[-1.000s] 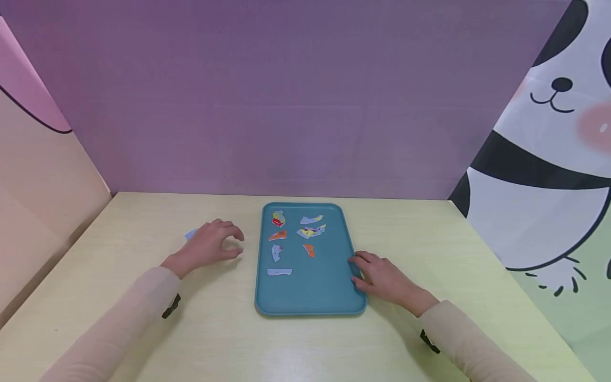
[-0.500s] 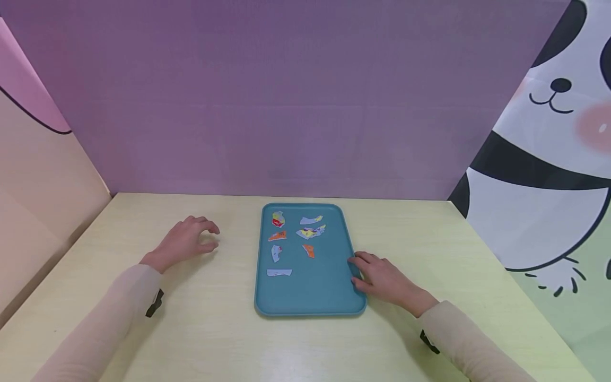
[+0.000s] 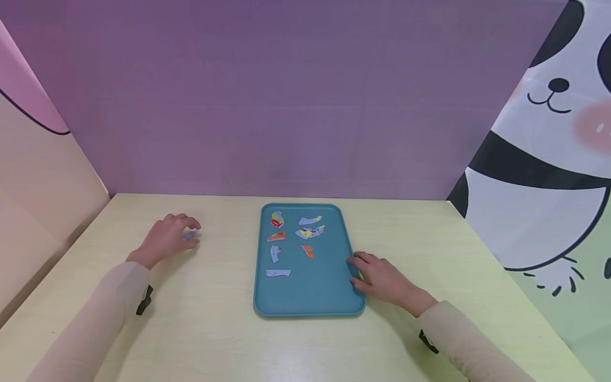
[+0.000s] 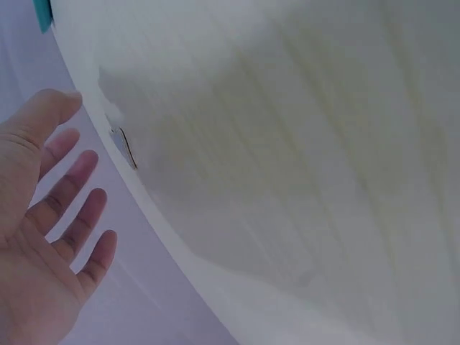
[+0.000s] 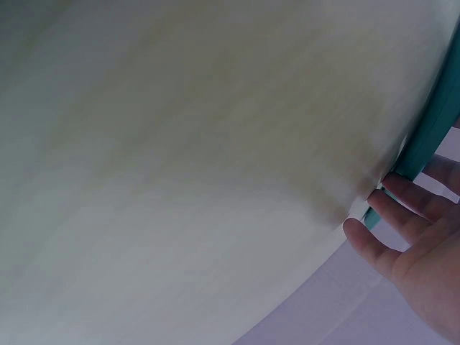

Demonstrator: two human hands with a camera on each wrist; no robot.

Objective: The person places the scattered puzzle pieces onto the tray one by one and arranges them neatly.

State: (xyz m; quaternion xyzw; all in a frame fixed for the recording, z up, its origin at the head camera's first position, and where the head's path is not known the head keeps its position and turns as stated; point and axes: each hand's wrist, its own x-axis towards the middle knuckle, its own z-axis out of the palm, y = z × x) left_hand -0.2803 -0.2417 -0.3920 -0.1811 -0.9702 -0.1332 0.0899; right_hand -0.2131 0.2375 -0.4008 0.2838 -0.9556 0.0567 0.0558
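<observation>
Over the left part of the table, my left hand (image 3: 164,239) hovers with its fingers loosely bent and the thumb apart from them. A small pale-blue paper piece (image 3: 191,234) shows in the gap between thumb and fingers. The left wrist view has that paper piece (image 4: 123,147) lying on the tabletop, clear of the fingertips. A blue-green tray (image 3: 315,292) lies at the middle, bearing several irregular picture scraps, among them an orange scrap (image 3: 308,251) and a pale strip (image 3: 278,272). My right hand (image 3: 386,278) touches the tray's right rim, its fingers nearly straight in the right wrist view.
The pale wooden table (image 3: 215,329) reaches back to a purple wall (image 3: 286,106). A panda-patterned panel (image 3: 539,223) stands along the right side, and a pinkish panel (image 3: 43,212) along the left.
My left hand has moved left, away from the tray, and the pale-blue paper piece now appears between its thumb and fingers. My right hand stays at the tray's rim.
</observation>
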